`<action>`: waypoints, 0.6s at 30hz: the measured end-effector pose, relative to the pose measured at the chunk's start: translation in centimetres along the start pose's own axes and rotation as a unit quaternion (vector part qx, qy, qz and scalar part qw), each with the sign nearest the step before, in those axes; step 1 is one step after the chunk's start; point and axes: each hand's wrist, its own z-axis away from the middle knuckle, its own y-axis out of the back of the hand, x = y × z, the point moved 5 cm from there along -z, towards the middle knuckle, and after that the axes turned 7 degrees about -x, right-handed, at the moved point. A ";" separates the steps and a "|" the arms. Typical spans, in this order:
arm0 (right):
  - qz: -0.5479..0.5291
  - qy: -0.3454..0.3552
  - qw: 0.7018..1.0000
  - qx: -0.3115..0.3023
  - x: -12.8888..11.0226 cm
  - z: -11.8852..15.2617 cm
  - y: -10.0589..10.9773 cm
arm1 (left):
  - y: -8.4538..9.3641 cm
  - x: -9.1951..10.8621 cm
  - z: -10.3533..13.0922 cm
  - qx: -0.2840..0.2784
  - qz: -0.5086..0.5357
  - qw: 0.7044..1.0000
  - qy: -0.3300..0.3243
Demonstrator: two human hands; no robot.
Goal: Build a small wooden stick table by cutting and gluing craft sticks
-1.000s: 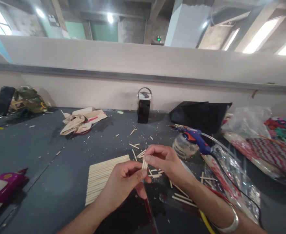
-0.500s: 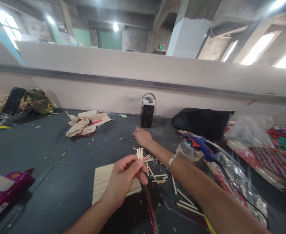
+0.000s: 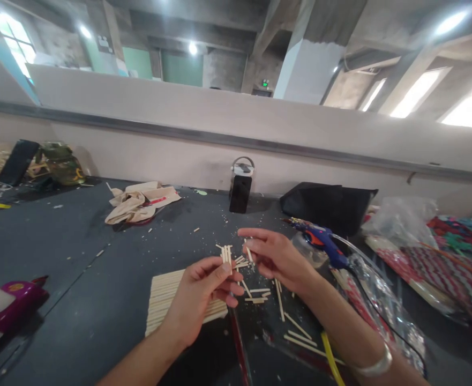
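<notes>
Several short wooden sticks (image 3: pixel 226 253) stand upright in a small bundle, pinched between the thumb and fingers of my left hand (image 3: pixel 203 287). Under that hand lies a flat mat of sticks set side by side (image 3: pixel 165 292). To the right, my right hand (image 3: pixel 278 257) is closed at the fingertips on one short wooden stick (image 3: pixel 248 252), held tilted and apart from the bundle. Loose cut sticks (image 3: pixel 257 295) and crumbs are scattered on the dark table below both hands.
A blue glue gun (image 3: pixel 320 236) rests on a plastic container at right, beside plastic-wrapped packs (image 3: pixel 396 257). Behind stand a dark phone (image 3: pixel 240 195) and a black pouch (image 3: pixel 328 206). Crumpled beige cloth (image 3: pixel 139 202) lies back left, a magenta device (image 3: pixel 10 311) at far left.
My right hand has drawn back toward me and to the right from the table near the phone, and a short stick now shows in its fingers. My left hand keeps its bundle.
</notes>
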 end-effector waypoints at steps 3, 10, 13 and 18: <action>-0.225 0.028 0.974 -0.006 0.1 1.9 -0.6 | -0.4 -0.2 0.1 -0.019 -0.014 0.999 0.024; -0.212 0.033 0.976 0.046 0.4 1.8 -0.8 | -0.8 -0.9 0.0 -0.035 -0.060 0.996 0.057; -0.218 0.004 0.976 0.011 0.5 1.8 -1.1 | -0.9 -1.1 -0.1 -0.036 -0.084 0.994 0.058; -0.202 0.005 0.979 -0.008 0.2 2.0 -1.3 | -1.1 -1.0 0.0 -0.048 -0.111 0.991 0.060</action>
